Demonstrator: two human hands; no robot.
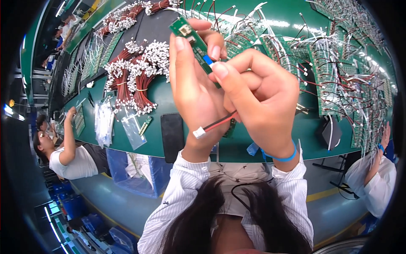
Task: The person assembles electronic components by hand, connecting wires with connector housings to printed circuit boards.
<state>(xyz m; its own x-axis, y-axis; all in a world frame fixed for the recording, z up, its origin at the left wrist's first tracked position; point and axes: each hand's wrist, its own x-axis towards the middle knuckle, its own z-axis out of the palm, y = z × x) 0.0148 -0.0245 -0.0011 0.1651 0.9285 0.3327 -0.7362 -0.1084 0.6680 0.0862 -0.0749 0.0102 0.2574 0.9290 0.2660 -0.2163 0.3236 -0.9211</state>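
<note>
Raised over the green bench, my left hand [188, 80] grips a narrow green circuit board [198, 45] along its edges, between thumb and fingers. Small white sockets show near the board's upper end. My right hand [264, 95] pinches a small blue and white strip [208, 60], perhaps the end of a flat cable, against the board's lower part. Below my right fingers hangs a short red and black wire lead [218, 122] with a white plug on its end. Where the lead's other end goes is hidden by my right hand. A blue wrist band circles my right wrist.
Bundles of red-brown leads with white plugs [141, 80] lie at the left. Boards with many wires [334, 84] crowd the right. Nearer are a black flat slab [172, 137], plastic bags [103, 122] and a small board [145, 125]. Co-workers sit left [76, 163] and right [376, 186].
</note>
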